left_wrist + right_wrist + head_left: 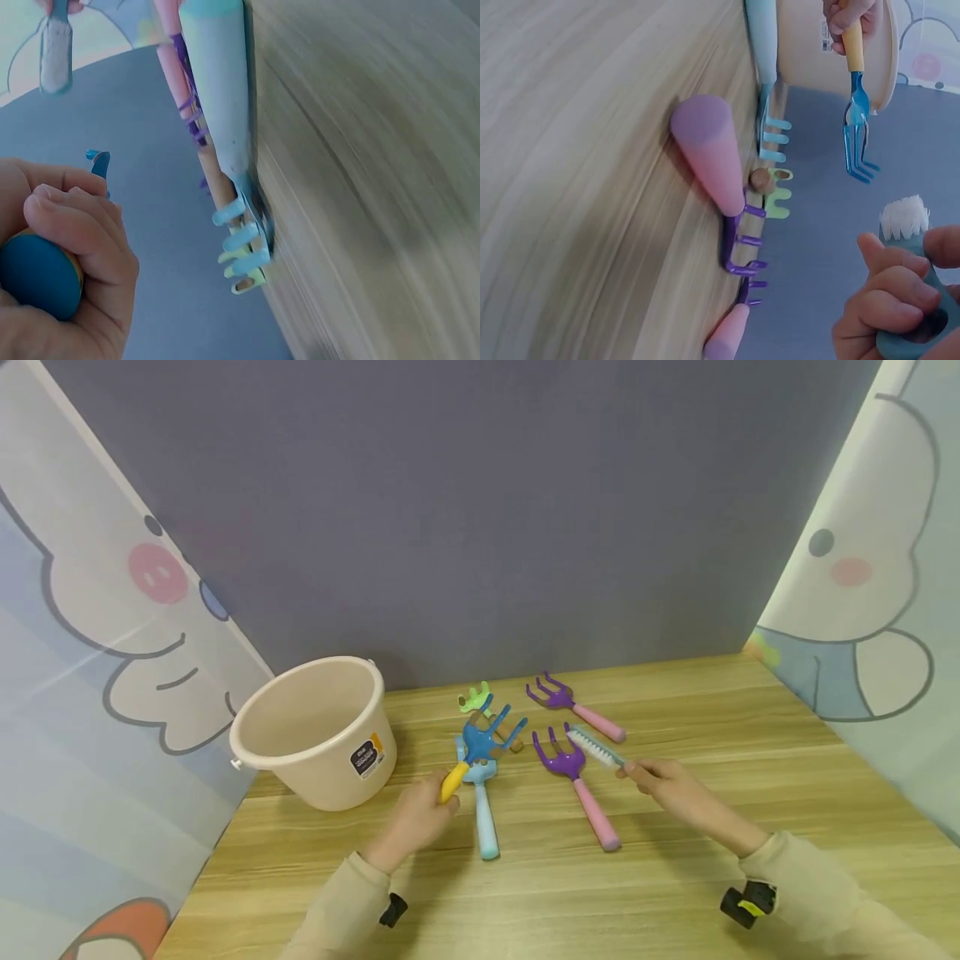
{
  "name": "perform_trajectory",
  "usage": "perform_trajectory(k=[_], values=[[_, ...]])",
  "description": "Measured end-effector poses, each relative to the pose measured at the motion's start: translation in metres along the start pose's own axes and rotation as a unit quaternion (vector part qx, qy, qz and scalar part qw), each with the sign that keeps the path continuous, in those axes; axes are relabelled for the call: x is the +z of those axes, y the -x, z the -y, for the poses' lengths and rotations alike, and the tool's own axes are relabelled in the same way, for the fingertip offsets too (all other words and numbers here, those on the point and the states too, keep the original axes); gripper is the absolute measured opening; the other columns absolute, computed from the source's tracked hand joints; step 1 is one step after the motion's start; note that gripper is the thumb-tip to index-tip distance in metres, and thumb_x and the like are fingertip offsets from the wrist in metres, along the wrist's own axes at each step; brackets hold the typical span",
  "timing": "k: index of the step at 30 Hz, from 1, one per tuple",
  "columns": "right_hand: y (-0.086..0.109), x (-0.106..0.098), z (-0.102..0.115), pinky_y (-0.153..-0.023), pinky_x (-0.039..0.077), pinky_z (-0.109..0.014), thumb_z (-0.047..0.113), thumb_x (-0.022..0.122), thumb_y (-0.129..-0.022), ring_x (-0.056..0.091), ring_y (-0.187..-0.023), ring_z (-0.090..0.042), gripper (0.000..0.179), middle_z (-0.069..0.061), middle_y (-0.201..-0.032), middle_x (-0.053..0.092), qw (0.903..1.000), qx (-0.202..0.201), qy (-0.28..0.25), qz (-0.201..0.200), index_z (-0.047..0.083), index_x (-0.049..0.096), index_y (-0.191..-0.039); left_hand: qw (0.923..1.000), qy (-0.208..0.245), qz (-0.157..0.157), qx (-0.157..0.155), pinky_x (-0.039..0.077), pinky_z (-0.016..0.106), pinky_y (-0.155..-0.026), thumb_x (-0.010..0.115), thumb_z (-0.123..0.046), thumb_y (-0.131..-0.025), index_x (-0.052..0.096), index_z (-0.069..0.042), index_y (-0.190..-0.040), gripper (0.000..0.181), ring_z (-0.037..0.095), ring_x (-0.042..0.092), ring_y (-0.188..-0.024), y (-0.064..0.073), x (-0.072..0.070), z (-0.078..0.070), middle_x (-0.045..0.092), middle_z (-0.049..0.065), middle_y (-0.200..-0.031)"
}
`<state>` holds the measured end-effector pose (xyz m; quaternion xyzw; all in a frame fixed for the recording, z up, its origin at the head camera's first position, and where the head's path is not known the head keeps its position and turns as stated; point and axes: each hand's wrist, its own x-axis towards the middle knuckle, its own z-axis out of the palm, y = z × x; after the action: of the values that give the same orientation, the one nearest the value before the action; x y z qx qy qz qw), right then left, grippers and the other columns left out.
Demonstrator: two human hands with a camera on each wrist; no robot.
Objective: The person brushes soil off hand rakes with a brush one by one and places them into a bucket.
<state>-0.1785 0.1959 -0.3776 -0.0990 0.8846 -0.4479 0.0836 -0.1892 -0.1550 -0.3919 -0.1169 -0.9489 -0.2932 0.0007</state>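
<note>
My left hand (415, 818) grips the yellow handle of a blue hand rake (480, 742), held above the table with its tines pointing away. Below it lies a light blue hand rake (486, 827). My right hand (671, 787) holds a small brush (904, 217) with white bristles and a grey-blue handle, fingers curled round it. Near the brush, a purple hand rake with a pink handle (595, 814) lies on the table. Another purple rake with a pink handle (600, 722) lies farther back. A green rake (476, 697) with a brown handle is partly hidden behind the blue one.
A cream bucket (322, 777) with a dark label stands at the left of the wooden table (540, 902). A dark grey panel (480, 527) rises behind the table. Cartoon-printed panels (862, 568) flank both sides.
</note>
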Motion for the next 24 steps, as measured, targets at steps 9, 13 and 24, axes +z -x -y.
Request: perform_trajectory(k=[9,13,24], values=[[0.002,0.006,0.012,-0.086,0.044,-0.054,0.034,0.037,-0.098,0.051,-0.11,-0.042,0.045,-0.026,-0.116,0.056,0.999,-0.027,0.019,-0.029,-0.002,0.058,-0.116,0.9983,-0.025,-0.003,0.053,0.036,0.021,-0.04,0.058,-0.009,-0.083,0.054,0.001,-0.11,0.029,0.008,0.041,-0.046,0.004,0.007,-0.012,0.05,0.002,-0.064],[0.001,0.007,0.016,-0.086,0.046,-0.052,0.034,0.037,-0.099,0.053,-0.108,-0.039,0.045,-0.022,-0.112,0.059,0.9986,-0.038,0.016,-0.033,-0.003,0.058,-0.115,0.9978,-0.011,0.006,0.065,0.036,0.018,-0.039,0.057,-0.007,-0.083,0.053,0.001,-0.109,0.027,0.007,0.042,-0.046,0.004,0.012,-0.016,0.049,0.002,-0.064],[-0.004,0.013,0.028,-0.07,0.049,-0.037,0.031,0.042,-0.097,0.059,-0.089,-0.026,0.041,-0.017,-0.1,0.064,0.9943,-0.06,0.039,-0.08,-0.002,0.06,-0.111,0.9976,0.001,0.015,0.068,0.037,0.019,-0.04,0.056,-0.007,-0.084,0.052,0.001,-0.109,0.026,0.007,0.043,-0.046,0.003,0.02,-0.026,0.05,0.003,-0.065]])
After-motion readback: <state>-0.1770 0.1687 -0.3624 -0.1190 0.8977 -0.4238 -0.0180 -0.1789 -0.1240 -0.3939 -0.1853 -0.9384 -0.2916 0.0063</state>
